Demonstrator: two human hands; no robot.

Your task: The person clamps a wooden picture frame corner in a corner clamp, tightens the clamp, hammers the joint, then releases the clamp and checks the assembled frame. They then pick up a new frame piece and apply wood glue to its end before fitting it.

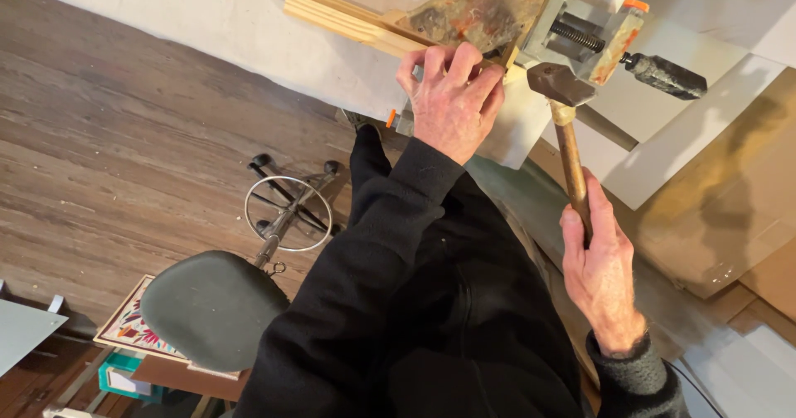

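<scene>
My left hand [452, 99] grips the corner of a pale wooden frame [348, 21] at the table's edge, its fingers curled over the wood. My right hand [599, 269] holds a hammer by its wooden handle [572, 165]. The dark metal hammer head [560, 82] rests close to the frame corner, just right of my left fingers. A grey corner clamp [580, 32] with a screw and a black handle [663, 74] holds the frame. A mottled brown and orange panel [485, 3] sits inside the frame.
White paper [232, 20] covers the work table. A black stool [211, 306] with a chrome foot ring [288, 213] stands on the wooden floor at left. Brown cardboard [730, 202] lies at right. A patterned tile [133, 327] rests at lower left.
</scene>
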